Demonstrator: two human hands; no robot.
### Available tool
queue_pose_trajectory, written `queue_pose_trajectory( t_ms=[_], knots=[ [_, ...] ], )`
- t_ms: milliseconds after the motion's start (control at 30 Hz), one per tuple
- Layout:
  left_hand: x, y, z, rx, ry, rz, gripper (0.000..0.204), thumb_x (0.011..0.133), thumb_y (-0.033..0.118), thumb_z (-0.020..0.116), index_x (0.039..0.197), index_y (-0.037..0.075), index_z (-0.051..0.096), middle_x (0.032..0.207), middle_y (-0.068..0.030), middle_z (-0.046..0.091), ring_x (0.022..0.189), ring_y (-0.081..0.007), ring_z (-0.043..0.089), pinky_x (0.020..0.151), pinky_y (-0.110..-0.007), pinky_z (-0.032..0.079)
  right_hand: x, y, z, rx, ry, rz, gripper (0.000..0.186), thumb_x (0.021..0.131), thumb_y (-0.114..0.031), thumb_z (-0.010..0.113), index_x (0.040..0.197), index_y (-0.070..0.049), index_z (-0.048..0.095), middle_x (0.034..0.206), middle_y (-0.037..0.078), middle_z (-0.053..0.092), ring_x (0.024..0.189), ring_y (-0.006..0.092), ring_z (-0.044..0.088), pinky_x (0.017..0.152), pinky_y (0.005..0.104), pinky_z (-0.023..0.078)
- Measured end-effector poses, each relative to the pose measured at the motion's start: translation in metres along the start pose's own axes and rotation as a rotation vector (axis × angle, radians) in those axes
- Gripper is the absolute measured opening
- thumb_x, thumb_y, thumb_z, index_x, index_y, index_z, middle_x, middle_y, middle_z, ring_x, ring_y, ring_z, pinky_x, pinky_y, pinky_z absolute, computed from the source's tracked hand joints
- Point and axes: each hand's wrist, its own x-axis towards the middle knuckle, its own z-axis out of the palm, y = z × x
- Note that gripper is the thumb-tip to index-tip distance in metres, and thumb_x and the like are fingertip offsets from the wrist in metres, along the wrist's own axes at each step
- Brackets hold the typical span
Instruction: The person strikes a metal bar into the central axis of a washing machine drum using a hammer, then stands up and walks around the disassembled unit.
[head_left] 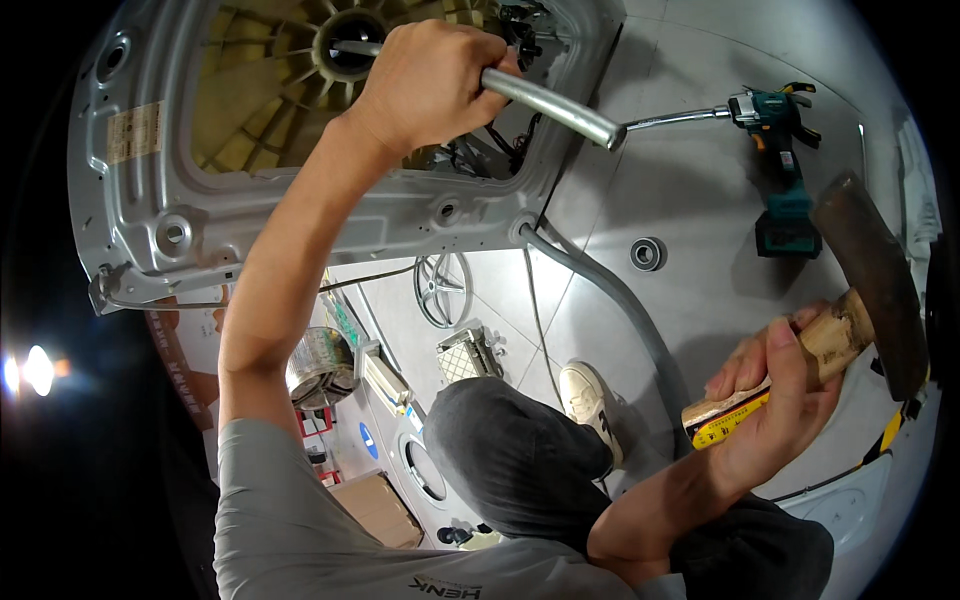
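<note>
A long steel rod (550,105) is gripped in my left hand (430,85), its fingers wrapped round the middle. The rod's thinner end reaches to the round hub opening (350,45) of a yellowish ribbed plastic tub (240,105). Its thick blunt end sticks out to the right. My right hand (775,390) holds a hammer (870,280) by its short wooden handle, over on the right side. The hammer's dark head is raised and apart from the rod. A yellow label shows along the handle.
A grey metal housing (300,225) surrounds the tub; a grey hose (620,290) curves from it. On the tiled floor are a teal cordless impact wrench (785,170) with a long extension, a bearing (648,254), a spoked pulley wheel (441,290) and a metal drum (321,368).
</note>
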Motion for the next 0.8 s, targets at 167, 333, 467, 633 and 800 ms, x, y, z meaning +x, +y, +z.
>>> queue_pose_trajectory(
  t_ms=[167,333,467,633,800],
  knots=[
    [0.005,-0.004,-0.009,0.039,-0.051,-0.005,0.011,0.061,0.011,0.052,0.068,0.003,0.056,0.061,-0.0164,0.049,0.057,-0.0366,0.047,0.054,-0.041,0.039,-0.002,0.000,-0.003,0.025,-0.041,-0.010,0.025,0.076,-0.007,0.063,0.096,-0.002,0.050,0.058,0.003,0.049,0.038,0.0071,0.041,0.036,0.0198,0.037],
    [0.007,-0.004,-0.009,0.014,-0.038,-0.050,0.010,0.067,0.012,0.054,0.070,0.002,0.057,0.061,-0.0173,0.049,0.058,-0.0374,0.047,0.055,-0.042,0.038,-0.005,-0.004,-0.012,0.044,-0.070,-0.141,0.023,0.079,-0.006,0.060,0.098,-0.002,0.048,0.057,0.002,0.049,0.037,0.0074,0.041,0.036,0.0193,0.037],
    [0.004,-0.006,-0.007,0.023,-0.021,-0.043,0.011,0.070,0.013,0.055,0.072,0.002,0.059,0.060,-0.0173,0.050,0.059,-0.0378,0.049,0.056,-0.043,0.040,-0.004,-0.004,-0.018,0.116,-0.100,-0.239,0.017,0.084,-0.008,0.055,0.099,-0.002,0.049,0.061,0.003,0.050,0.041,0.0078,0.043,0.038,0.0201,0.038],
    [0.010,-0.022,0.005,0.103,-0.040,-0.029,0.013,0.066,0.016,0.056,0.072,0.004,0.058,0.061,-0.0168,0.052,0.062,-0.0386,0.052,0.058,-0.045,0.042,-0.016,0.036,0.058,-0.108,-0.406,0.057,0.019,0.080,-0.003,0.060,0.098,-0.001,0.051,0.069,0.004,0.053,0.052,0.0087,0.051,0.045,0.0226,0.043],
    [-0.001,-0.015,-0.002,0.030,-0.053,-0.029,0.011,0.061,0.011,0.055,0.071,0.007,0.058,0.060,-0.0136,0.054,0.061,-0.0355,0.053,0.057,-0.044,0.042,-0.014,0.037,0.016,0.077,-0.173,-0.016,0.017,0.080,-0.002,0.058,0.096,-0.002,0.050,0.063,0.003,0.050,0.041,0.0078,0.044,0.037,0.0216,0.038]
  ],
)
